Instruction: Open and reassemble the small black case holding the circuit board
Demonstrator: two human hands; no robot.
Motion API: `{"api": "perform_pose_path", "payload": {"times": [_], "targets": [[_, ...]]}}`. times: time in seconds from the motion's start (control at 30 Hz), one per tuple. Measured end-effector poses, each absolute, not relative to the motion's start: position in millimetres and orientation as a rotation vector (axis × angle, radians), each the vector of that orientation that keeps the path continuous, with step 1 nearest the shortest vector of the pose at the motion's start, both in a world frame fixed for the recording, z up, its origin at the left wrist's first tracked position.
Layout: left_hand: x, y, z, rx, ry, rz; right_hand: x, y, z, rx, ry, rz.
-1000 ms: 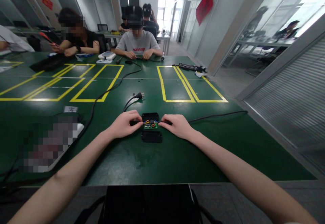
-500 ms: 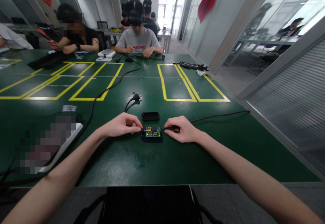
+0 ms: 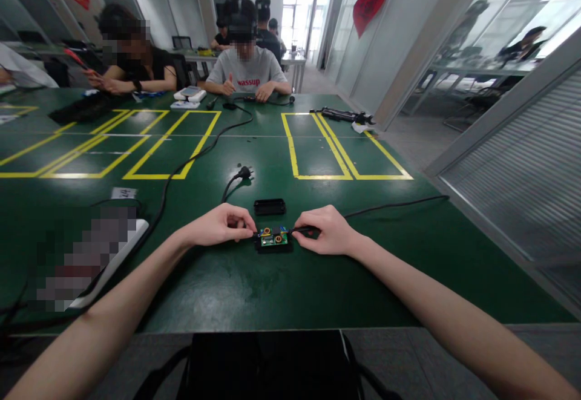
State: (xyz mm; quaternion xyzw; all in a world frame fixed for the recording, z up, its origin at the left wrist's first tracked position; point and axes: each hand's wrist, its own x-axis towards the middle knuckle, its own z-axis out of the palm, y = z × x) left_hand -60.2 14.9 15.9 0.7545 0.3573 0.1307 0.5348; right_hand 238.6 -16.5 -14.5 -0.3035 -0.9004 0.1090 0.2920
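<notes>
- The left hand [image 3: 221, 226] and right hand [image 3: 327, 230] stay pinched closed on the cables at both ends of the circuit board [image 3: 273, 238], now seated in its black case half [image 3: 273, 246].
- The other case half [image 3: 269, 207] lies free just beyond, so the board has moved nearer.
- Far off, the plug [image 3: 243, 173] rests.

Grey T-shirt [image 3: 247, 73]: red "wassup", partly hidden; table tag [image 3: 123, 193]: maybe "44".

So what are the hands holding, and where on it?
The left hand and right hand pinch the cables at the two ends of the green circuit board, which sits in a black case half.
</notes>
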Motion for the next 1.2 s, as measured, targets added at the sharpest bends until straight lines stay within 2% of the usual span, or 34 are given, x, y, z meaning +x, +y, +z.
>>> {"api": "perform_pose_path", "payload": {"times": [1.2], "targets": [[-59.9, 14.6, 16.0, 1.834, 0.898, 0.215, 235.9, -21.4, -15.6, -0.756, -2.498, 0.316]]}}
